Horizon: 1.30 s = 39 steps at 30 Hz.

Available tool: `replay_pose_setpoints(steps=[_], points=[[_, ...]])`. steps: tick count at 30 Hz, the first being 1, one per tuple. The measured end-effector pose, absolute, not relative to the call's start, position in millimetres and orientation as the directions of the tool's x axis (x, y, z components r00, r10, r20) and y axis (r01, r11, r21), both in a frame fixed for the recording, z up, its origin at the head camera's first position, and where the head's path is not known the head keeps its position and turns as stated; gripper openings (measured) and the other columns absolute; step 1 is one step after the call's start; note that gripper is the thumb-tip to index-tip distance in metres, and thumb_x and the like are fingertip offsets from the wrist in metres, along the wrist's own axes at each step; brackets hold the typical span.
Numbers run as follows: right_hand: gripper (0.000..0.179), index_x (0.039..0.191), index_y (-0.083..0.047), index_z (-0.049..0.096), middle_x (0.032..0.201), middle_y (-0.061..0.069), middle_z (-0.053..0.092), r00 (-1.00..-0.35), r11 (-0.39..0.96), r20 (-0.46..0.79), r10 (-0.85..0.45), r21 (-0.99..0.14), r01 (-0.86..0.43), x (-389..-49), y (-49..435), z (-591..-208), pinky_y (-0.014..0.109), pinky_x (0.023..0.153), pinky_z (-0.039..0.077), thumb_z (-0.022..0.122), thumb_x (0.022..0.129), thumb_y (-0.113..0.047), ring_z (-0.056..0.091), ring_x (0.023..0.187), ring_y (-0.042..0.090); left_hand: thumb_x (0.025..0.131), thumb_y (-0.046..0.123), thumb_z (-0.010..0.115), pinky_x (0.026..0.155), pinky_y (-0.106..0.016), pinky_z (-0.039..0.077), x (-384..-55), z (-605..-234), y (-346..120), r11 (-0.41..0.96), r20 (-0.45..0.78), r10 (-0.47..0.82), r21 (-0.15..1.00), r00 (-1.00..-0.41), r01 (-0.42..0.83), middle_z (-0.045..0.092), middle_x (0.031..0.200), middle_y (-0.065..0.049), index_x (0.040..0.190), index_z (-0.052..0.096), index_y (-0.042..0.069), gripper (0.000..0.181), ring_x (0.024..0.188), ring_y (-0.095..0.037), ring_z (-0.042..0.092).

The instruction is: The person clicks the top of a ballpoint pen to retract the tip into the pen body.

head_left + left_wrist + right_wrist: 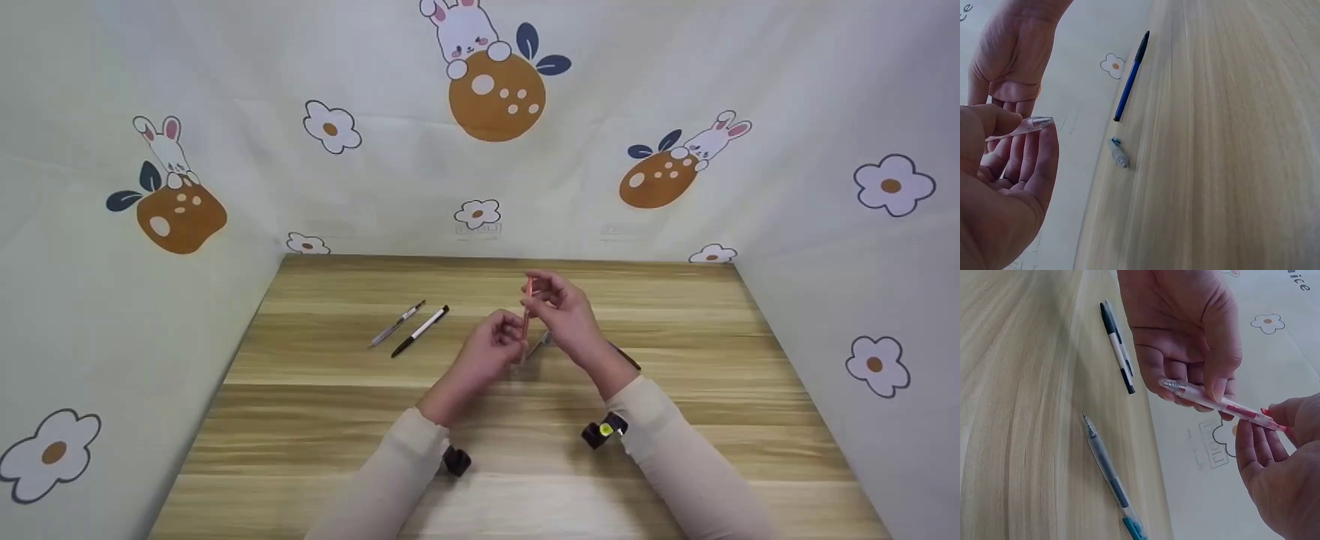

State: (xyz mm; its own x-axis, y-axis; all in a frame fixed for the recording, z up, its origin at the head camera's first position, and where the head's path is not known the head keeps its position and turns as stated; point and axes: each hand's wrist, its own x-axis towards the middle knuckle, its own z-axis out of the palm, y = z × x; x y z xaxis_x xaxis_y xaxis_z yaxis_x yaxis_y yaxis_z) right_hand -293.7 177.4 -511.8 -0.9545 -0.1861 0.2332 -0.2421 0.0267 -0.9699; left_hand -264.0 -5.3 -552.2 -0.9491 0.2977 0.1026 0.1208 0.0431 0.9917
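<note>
A clear ballpoint pen with red parts is held between both hands above the table. My left hand pinches it near its clear tip, thumb against fingers. The right hand holds the other end, by the red clip, between thumb and fingertips. In the left wrist view the see-through tip pokes out past the left thumb. Below the hands lies a clear grey pen with a teal clip, partly hidden in the head view.
On the wooden table, a white-and-black pen and a clear grey pen lie side by side, left of the hands. A blue pen with a black end lies under the right forearm. Printed cloth walls enclose the table.
</note>
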Motion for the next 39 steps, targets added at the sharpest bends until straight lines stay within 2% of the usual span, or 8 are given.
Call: replay_pose_setpoints(steps=[8, 13, 17, 20, 26, 34, 39], points=[[0.046, 0.148, 0.001, 0.063, 0.127, 0.022, 0.068, -0.939, 0.18, 0.279, -0.202, -0.932, -0.316, -299, 183, -516, 0.028, 0.09, 0.059, 0.074, 0.104, -0.001, 0.07, 0.109, 0.026, 0.095, -0.005, 0.072, 0.092, -0.036, 0.059, -265, -552, -14, 0.207, 0.103, 0.294, 0.964, -0.95, 0.168, 0.069, 0.107, -0.005, 0.121, 0.069, 0.003, 0.028, 0.098, -0.018, 0.067], [0.052, 0.153, -0.001, 0.06, 0.128, 0.017, 0.069, -0.925, 0.278, 0.295, -0.238, -0.892, -0.356, -300, 187, -520, 0.044, 0.097, 0.058, 0.077, 0.104, -0.007, 0.07, 0.115, 0.031, 0.094, -0.005, 0.072, 0.092, -0.038, 0.06, -267, -552, -21, 0.291, 0.1, 0.27, 0.94, -0.958, 0.18, 0.07, 0.106, -0.004, 0.12, 0.07, 0.006, 0.029, 0.098, -0.018, 0.067], [0.057, 0.155, -0.001, 0.058, 0.132, 0.018, 0.067, -0.912, 0.325, 0.31, -0.269, -0.862, -0.389, -300, 188, -524, 0.058, 0.102, 0.055, 0.079, 0.103, -0.01, 0.067, 0.121, 0.038, 0.095, -0.005, 0.072, 0.09, -0.038, 0.059, -268, -553, -28, 0.35, 0.101, 0.261, 0.917, -0.96, 0.192, 0.069, 0.104, -0.003, 0.118, 0.07, 0.007, 0.027, 0.096, -0.018, 0.066], [0.062, 0.156, 0.0, 0.055, 0.141, 0.021, 0.064, -0.906, 0.361, 0.313, -0.285, -0.841, -0.404, -301, 188, -527, 0.063, 0.105, 0.052, 0.081, 0.102, -0.013, 0.063, 0.127, 0.042, 0.095, -0.003, 0.074, 0.089, -0.039, 0.059, -269, -553, -33, 0.392, 0.092, 0.255, 0.9, -0.963, 0.19, 0.07, 0.104, -0.002, 0.118, 0.071, 0.008, 0.025, 0.096, -0.018, 0.067], [0.069, 0.161, 0.0, 0.05, 0.154, 0.022, 0.056, -0.896, 0.44, 0.294, -0.332, -0.793, -0.422, -303, 187, -533, 0.067, 0.111, 0.047, 0.082, 0.102, -0.016, 0.057, 0.137, 0.044, 0.096, 0.002, 0.076, 0.085, -0.038, 0.059, -271, -556, -44, 0.491, 0.075, 0.236, 0.851, -0.969, 0.185, 0.07, 0.102, 0.0, 0.117, 0.071, 0.01, 0.023, 0.093, -0.017, 0.067], [0.074, 0.164, -0.002, 0.047, 0.157, 0.024, 0.053, -0.888, 0.47, 0.263, -0.376, -0.772, -0.428, -307, 184, -542, 0.068, 0.114, 0.045, 0.082, 0.102, -0.021, 0.053, 0.141, 0.047, 0.099, 0.008, 0.078, 0.083, -0.039, 0.059, -272, -557, -56, 0.583, 0.108, 0.219, 0.783, -0.97, 0.219, 0.069, 0.102, 0.0, 0.114, 0.07, 0.011, 0.018, 0.091, -0.017, 0.066], [0.072, 0.162, 0.0, 0.049, 0.153, 0.025, 0.055, -0.882, 0.466, 0.274, -0.384, -0.767, -0.441, -308, 181, -544, 0.068, 0.113, 0.046, 0.084, 0.101, -0.02, 0.053, 0.139, 0.049, 0.099, 0.01, 0.078, 0.084, -0.04, 0.059, -273, -559, -60, 0.63, 0.108, 0.2, 0.747, -0.974, 0.213, 0.068, 0.104, 0.001, 0.116, 0.071, 0.013, 0.019, 0.093, -0.017, 0.066]])
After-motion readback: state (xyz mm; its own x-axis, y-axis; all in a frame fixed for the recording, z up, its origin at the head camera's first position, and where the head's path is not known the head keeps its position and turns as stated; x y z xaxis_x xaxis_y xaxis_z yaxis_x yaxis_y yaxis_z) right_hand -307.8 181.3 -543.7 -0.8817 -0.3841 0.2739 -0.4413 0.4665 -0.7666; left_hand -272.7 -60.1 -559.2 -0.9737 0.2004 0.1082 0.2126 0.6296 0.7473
